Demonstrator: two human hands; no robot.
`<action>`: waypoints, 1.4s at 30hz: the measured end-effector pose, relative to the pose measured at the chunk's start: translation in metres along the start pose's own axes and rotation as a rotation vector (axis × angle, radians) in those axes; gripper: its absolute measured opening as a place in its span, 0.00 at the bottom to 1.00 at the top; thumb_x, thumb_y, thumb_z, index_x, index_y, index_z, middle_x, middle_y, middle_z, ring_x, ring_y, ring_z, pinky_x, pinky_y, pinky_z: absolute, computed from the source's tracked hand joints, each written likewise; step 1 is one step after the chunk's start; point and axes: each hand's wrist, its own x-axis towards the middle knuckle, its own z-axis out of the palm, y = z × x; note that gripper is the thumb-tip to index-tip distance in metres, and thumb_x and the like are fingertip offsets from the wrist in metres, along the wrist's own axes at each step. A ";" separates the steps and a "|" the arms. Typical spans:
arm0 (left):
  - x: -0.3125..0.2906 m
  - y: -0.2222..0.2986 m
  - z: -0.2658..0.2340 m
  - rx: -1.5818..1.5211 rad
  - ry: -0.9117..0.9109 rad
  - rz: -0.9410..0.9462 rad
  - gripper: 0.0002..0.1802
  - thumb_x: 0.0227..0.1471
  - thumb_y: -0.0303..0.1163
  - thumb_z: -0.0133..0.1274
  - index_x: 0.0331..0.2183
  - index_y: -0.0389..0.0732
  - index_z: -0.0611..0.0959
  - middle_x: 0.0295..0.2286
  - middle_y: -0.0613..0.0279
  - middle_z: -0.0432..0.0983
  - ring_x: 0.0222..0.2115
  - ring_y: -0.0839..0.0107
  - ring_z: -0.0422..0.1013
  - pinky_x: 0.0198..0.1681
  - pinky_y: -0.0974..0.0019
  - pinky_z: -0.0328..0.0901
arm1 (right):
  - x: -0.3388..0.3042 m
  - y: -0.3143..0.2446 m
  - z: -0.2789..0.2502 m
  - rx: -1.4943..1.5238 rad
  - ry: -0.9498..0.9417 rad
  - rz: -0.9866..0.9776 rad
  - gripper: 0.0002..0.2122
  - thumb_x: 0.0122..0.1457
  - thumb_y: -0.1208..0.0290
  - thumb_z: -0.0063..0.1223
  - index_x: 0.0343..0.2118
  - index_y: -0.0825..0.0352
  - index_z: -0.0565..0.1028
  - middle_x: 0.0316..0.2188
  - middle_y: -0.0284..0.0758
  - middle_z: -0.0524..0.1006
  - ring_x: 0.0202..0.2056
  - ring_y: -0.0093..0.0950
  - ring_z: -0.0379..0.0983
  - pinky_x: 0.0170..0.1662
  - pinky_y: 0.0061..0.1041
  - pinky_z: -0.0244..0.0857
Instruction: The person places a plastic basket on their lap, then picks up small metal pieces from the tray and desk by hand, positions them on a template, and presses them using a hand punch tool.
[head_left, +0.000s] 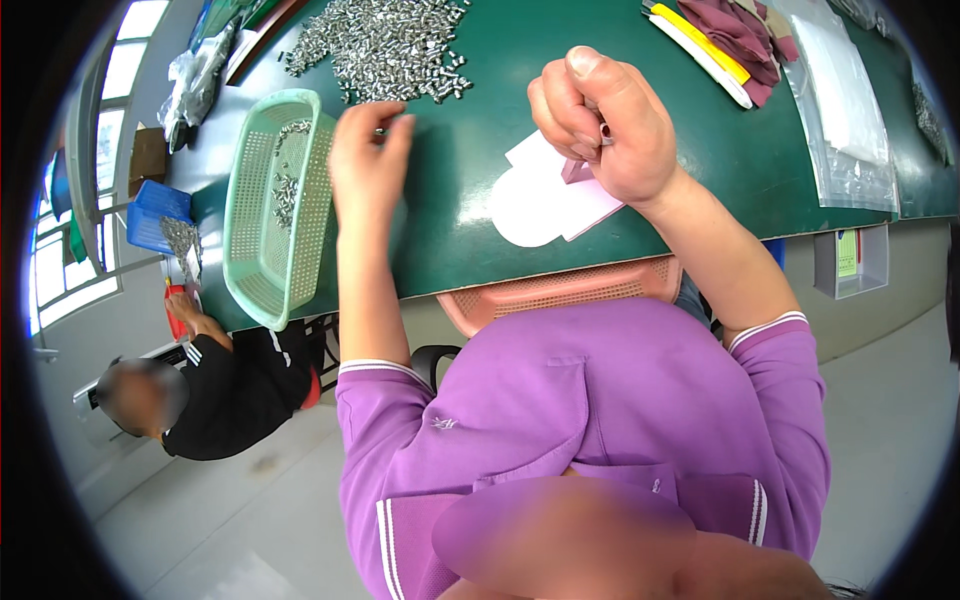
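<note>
Head view shows small, shiny, silvery metal pieces [385, 48] heaped loosely.

Basket [250, 240] L of L hand [362, 165], pcs [287, 200] inside, pile [385, 45] behind hand, bags [840, 115] at R on tbl [450, 180]

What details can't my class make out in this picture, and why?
All in the head view:
1. Right hand: what it encloses; its own closed grip hides it.
2. Left hand: whether it pinches anything; blurred and too small.
3. Pile of metal pieces: its far end; cut off by the top edge.
4. Pink basket: what it holds; green tabletop and purple shirt cover part.
</note>
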 end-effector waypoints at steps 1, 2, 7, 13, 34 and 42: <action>0.001 0.006 0.009 0.037 -0.044 -0.036 0.07 0.39 0.27 0.54 0.27 0.38 0.78 0.25 0.60 0.71 0.26 0.67 0.69 0.30 0.68 0.64 | 0.000 0.001 0.001 -0.011 0.014 -0.003 0.20 0.58 0.62 0.28 0.09 0.63 0.55 0.08 0.27 0.55 0.13 0.16 0.47 0.16 0.16 0.44; 0.002 0.010 0.016 0.075 -0.089 -0.071 0.07 0.39 0.28 0.55 0.27 0.38 0.77 0.25 0.59 0.71 0.25 0.67 0.69 0.30 0.68 0.64 | 0.001 0.001 0.001 -0.021 0.028 -0.006 0.21 0.58 0.60 0.25 0.09 0.62 0.55 0.08 0.28 0.56 0.13 0.16 0.47 0.15 0.15 0.44; 0.011 0.006 0.032 0.195 -0.080 -0.056 0.06 0.39 0.29 0.55 0.23 0.38 0.77 0.23 0.58 0.70 0.24 0.65 0.69 0.29 0.66 0.63 | 0.001 0.001 0.002 -0.016 0.021 -0.005 0.21 0.58 0.61 0.25 0.09 0.62 0.55 0.08 0.28 0.56 0.13 0.16 0.47 0.16 0.15 0.44; -0.002 0.019 0.024 0.043 -0.099 -0.188 0.05 0.39 0.27 0.54 0.24 0.37 0.77 0.21 0.59 0.72 0.21 0.70 0.70 0.27 0.70 0.64 | 0.001 0.003 0.001 0.061 0.009 -0.003 0.20 0.58 0.63 0.30 0.10 0.64 0.56 0.08 0.27 0.56 0.13 0.16 0.48 0.17 0.16 0.45; -0.084 0.081 0.031 -0.153 -0.278 0.095 0.10 0.33 0.22 0.58 0.24 0.38 0.76 0.25 0.60 0.69 0.27 0.65 0.65 0.28 0.67 0.61 | -0.003 -0.002 0.001 0.093 -0.026 0.034 0.20 0.56 0.63 0.35 0.08 0.65 0.58 0.08 0.26 0.57 0.14 0.16 0.50 0.19 0.17 0.47; -0.085 0.079 0.029 -0.142 -0.252 0.104 0.11 0.32 0.22 0.58 0.25 0.38 0.75 0.25 0.60 0.68 0.27 0.64 0.65 0.29 0.66 0.61 | -0.004 -0.001 0.003 0.148 -0.054 0.072 0.19 0.55 0.63 0.37 0.09 0.65 0.58 0.09 0.26 0.55 0.14 0.16 0.50 0.19 0.17 0.46</action>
